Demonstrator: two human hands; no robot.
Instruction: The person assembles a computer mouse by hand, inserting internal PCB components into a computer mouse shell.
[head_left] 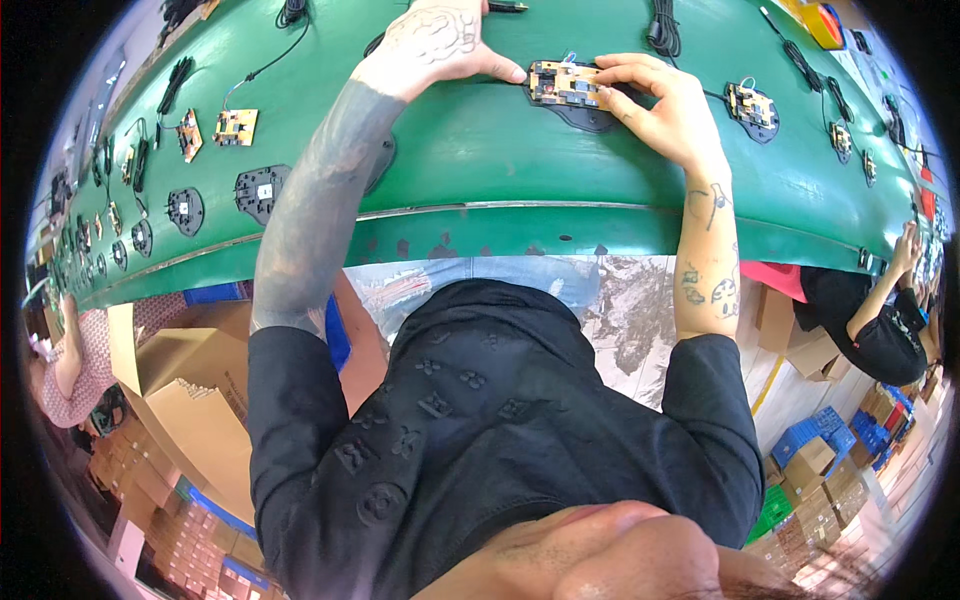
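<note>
A yellow-brown circuit board (562, 84) with black parts lies over a black rounded plastic base (588, 122) on the green work surface (480, 165). My right hand (662, 105) grips the board's right end, with thumb and forefinger on it. My left hand (432, 42) reaches in from the left with its thumb stretched out, the tip at the board's left edge. The top of the picture cuts off its other fingers. Thin wires rise from the board's upper edge.
Another board on a base (752, 108) lies to the right, near a coiled black cable (663, 30). Black bases (262, 192) and loose boards (236, 127) lie leftward. A yellow tape roll (824, 25) is far right. Co-workers sit both sides; a cardboard box (195, 390) stands lower left.
</note>
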